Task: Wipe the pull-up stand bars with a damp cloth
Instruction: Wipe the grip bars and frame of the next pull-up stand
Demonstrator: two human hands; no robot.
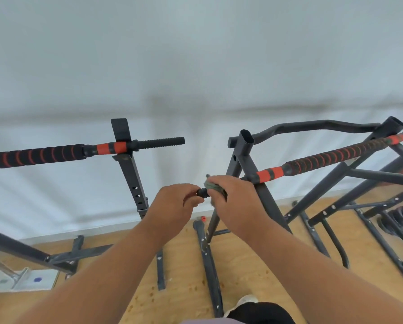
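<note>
Both hands (203, 199) meet at the right stand's (261, 197) bar end, cloth (215, 187) between.

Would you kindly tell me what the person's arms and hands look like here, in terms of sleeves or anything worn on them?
Both forearms are bare from the bottom edge of the picture up to the wrists; no sleeve shows anywhere in view. The left hand and the right hand wear no gloves, and no watch, band or ring can be seen. The fingers are uncovered too.

The right hand (231, 197) hides most of the cloth (215, 186); the right bar (331, 155) runs off frame.
</note>
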